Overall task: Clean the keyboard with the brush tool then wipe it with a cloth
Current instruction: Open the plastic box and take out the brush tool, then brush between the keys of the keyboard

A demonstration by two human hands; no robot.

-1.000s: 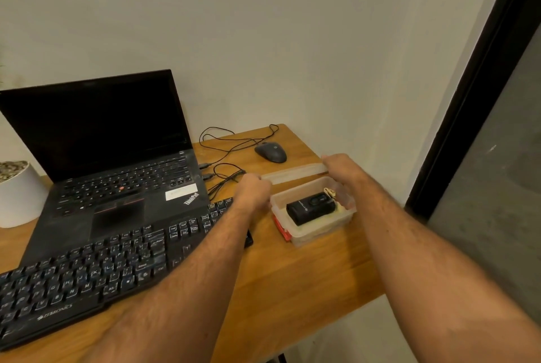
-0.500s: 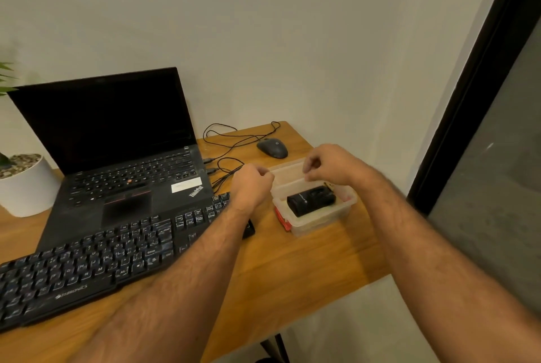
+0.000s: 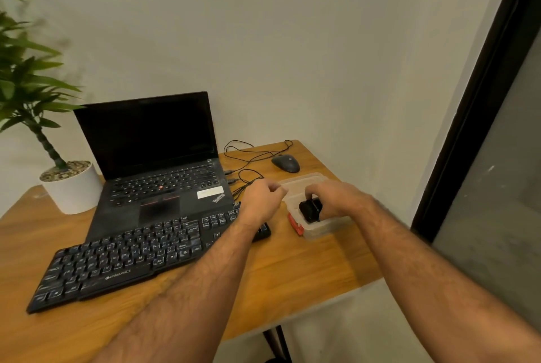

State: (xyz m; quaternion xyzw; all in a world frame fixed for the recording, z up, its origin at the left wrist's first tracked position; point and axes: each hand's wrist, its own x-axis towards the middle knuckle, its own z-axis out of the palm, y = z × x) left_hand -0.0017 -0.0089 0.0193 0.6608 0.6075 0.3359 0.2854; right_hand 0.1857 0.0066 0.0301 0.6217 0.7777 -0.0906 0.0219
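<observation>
R hand (image 3: 336,198) grips black tool (image 3: 310,209) in clear box (image 3: 319,229); L hand (image 3: 262,201) curled beside.

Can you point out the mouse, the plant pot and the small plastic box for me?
mouse (image 3: 286,163): head view, top of its shell.
plant pot (image 3: 74,192): head view, white side wall.
plastic box (image 3: 322,229): head view, near clear wall.

"ZEBRONICS" on the front edge of the keyboard (image 3: 126,257); "ThinkPad" on the palm rest of the laptop (image 3: 164,187)
</observation>
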